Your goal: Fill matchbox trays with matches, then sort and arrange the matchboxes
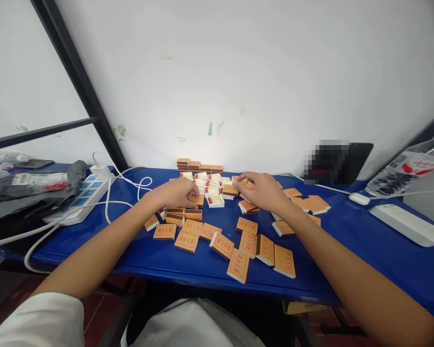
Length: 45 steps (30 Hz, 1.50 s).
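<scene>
Several orange matchboxes (pixel 238 246) lie scattered flat on a blue table (pixel 365 241). Open trays showing red-tipped matches (pixel 210 185) sit in a cluster near the wall, behind them a short stack of closed boxes (pixel 198 166). My left hand (pixel 177 193) rests curled on a matchbox (pixel 198 199) at the left of the cluster, fingers closed around it. My right hand (pixel 262 190) reaches over boxes at the right of the cluster, fingers bent with the fingertips on a matchbox (pixel 238 180).
A white power strip (pixel 83 197) with white cables (pixel 126 185) lies at the left, next to a dark bag (pixel 32 188). At the right are a white mouse (pixel 359 198), a white flat device (pixel 407 224), a plastic water bottle (pixel 408 171) and a dark object against the wall.
</scene>
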### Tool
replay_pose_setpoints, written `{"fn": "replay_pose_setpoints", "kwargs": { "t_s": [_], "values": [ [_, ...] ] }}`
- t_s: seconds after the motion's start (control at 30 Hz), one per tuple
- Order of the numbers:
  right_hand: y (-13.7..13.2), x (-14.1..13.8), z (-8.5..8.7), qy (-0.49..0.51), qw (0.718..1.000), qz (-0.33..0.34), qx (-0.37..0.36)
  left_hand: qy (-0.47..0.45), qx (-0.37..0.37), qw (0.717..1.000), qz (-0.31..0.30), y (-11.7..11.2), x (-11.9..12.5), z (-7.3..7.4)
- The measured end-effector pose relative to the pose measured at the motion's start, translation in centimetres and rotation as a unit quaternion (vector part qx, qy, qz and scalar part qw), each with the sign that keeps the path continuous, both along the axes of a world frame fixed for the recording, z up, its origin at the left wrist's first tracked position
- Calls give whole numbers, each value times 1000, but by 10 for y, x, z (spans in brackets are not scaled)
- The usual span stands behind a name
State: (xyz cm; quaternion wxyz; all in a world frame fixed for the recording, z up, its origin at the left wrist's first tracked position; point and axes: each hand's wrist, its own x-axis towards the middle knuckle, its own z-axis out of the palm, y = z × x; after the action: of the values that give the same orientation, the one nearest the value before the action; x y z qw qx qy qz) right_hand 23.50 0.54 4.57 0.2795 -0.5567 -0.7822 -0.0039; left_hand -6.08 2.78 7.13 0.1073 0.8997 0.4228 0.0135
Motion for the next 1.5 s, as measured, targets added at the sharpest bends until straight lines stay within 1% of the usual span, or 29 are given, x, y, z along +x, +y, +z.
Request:
{"fn": "replay_pose_setpoints", "kwargs": {
  "t_s": [0.2,0.3,0.43,0.57,0.7,0.9,1.07,1.3,1.5],
  "values": [
    [-2,-2,1,14,1000,17,9,9,8,1000,5,-2,0,1],
    [-2,-2,1,19,1000,13,6,5,12,1000,2,-2,-1,1],
    [-3,-3,2,20,1000,6,6,4,29,999,-23,0,-2,-1],
    [-4,-4,3,18,1000,1,7,14,27,999,-43,1,-3,-3],
    [-4,-5,4,17,1000,-2,3,13,29,999,-33,0,-3,-4],
    [-4,-5,2,14,1000,4,7,11,12,1000,-19,1,-2,-3],
    [-3,-4,1,19,1000,15,6,25,16,999,-30,0,-1,-2],
    [-4,-5,3,18,1000,10,-1,26,16,998,-55,0,-1,-4],
    [-6,-5,4,19,1000,10,-1,28,19,998,-44,-1,-1,-2]
  ]
}}
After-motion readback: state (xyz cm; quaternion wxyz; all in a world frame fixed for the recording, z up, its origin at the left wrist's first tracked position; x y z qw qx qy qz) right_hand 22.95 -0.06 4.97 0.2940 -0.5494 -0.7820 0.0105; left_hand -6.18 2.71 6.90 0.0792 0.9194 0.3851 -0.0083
